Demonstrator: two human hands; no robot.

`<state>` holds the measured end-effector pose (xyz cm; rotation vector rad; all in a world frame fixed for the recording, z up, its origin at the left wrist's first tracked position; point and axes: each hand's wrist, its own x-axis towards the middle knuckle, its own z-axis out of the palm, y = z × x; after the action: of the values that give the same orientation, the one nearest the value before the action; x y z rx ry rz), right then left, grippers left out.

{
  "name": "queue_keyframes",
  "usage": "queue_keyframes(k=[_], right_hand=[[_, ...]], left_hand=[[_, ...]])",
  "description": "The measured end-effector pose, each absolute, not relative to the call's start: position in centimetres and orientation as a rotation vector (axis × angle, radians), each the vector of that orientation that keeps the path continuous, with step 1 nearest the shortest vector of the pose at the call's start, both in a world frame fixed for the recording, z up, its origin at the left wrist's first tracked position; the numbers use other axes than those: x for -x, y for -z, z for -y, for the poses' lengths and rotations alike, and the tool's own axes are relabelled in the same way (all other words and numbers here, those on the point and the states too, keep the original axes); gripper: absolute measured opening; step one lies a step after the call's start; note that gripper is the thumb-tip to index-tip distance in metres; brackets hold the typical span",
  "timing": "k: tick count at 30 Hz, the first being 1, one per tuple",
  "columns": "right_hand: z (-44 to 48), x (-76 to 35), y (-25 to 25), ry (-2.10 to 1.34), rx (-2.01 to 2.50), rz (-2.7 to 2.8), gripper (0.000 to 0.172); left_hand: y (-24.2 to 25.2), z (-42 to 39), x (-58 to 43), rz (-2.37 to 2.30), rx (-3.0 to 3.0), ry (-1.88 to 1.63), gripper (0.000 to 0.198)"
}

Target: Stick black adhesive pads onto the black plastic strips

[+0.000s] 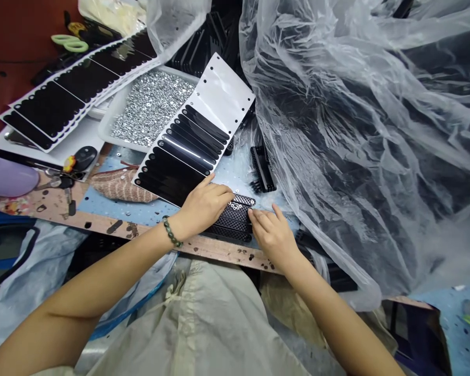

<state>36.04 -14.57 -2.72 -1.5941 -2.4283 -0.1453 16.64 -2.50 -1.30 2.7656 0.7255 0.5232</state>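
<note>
Several black perforated strips (pixel 234 223) lie side by side near the table's front edge, with small silver nuts (pixel 235 206) on top. My left hand (pixel 208 203) rests over their left end, its fingers bent together; what its fingertips hold, if anything, is hidden. At the right end of the strips is my right hand (pixel 272 232), fingers closed against the strips' edge and thumb raised; anything between the fingertips is too small to tell. A white sheet with black adhesive strips (pixel 188 151) slants up behind my left hand, partly over a tray of silver nuts (pixel 149 107).
Clear plastic bags (pixel 360 130) of black parts fill the right side. Loose black parts (pixel 263 168) lie beside them. At left are more black sheets (pixel 70 86), green-handled scissors (pixel 69 43), keys (pixel 66 181), a striped pouch (pixel 121 185) and a purple object (pixel 10 176).
</note>
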Motion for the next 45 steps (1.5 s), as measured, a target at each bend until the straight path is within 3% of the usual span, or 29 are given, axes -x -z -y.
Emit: queue_keyframes(k=[4, 11, 21, 26, 34, 45], right_hand=[[14.4, -36.4, 2.2, -0.069, 1.652, 2.325, 0.032], [12.7, -36.3, 2.1, -0.306, 1.701, 2.017, 0.013], [13.7, -35.6, 2.1, 0.095, 1.682, 2.315, 0.025], [14.2, -36.0, 1.0, 0.020, 1.628, 2.508, 0.033], [12.7, -36.1, 1.0, -0.355, 1.744, 2.094, 0.017], [11.5, -34.8, 1.5, -0.277, 1.721, 2.036, 0.017]], left_hand=[[1.0, 2.4, -17.0, -0.767, -2.811, -0.502, 0.022], [0.6, 4.8, -17.0, -0.638, -2.853, -0.535, 0.022], [1.5, 7.4, -16.5, -0.611, -2.844, -0.397, 0.030], [1.5, 7.3, -16.5, -0.605, -2.818, -0.416, 0.031], [1.3, 6.5, -16.0, -0.628, -2.798, -0.552, 0.027], [1.4, 4.9, -16.3, -0.851, -2.778, -0.547, 0.022]])
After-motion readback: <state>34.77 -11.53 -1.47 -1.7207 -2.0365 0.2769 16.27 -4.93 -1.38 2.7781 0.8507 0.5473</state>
